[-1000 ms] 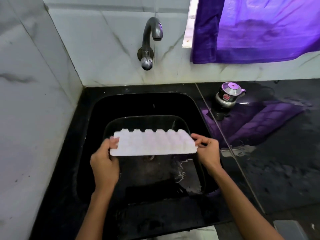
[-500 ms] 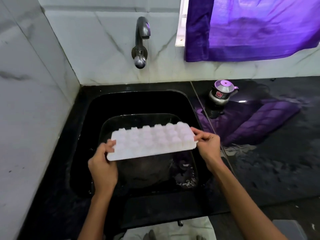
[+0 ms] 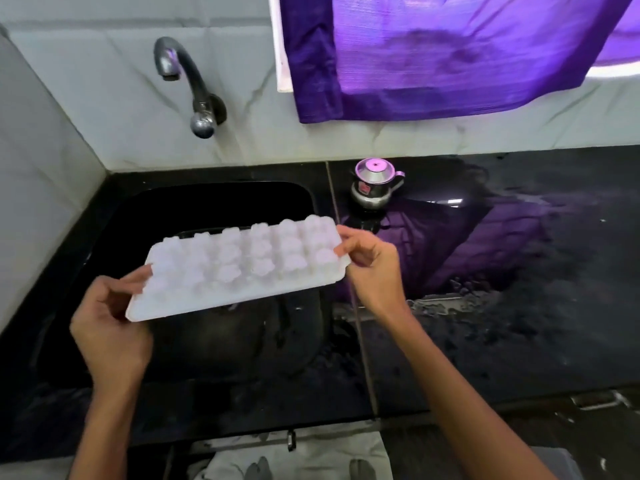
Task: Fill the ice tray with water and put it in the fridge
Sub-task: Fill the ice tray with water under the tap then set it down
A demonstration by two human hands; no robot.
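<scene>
Both forearms bare, reaching forward from bottom of view. Left hand (image 3: 110, 327) lower, back of hand toward camera, thumb and fingers (image 3: 138, 280) pinching near-left end of ice tray (image 3: 242, 268). Right hand (image 3: 374, 268) higher, fingers curled, gripping far-right end.

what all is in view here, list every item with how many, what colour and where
ice tray: one, white, held tilted over the sink, its right end higher
sink: one, black, set in the counter below the tap
basin: one, dark, see-through, inside the sink under the tray
tap: one, dark metal, on the tiled wall above the sink, no water seen running
small metal pot: one, silver with a lid, on the counter right of the sink
counter: one, black, wet, right of the sink
curtain: one, purple, hanging top right
left hand: grips the tray's left end
right hand: pinches the tray's right end
</scene>
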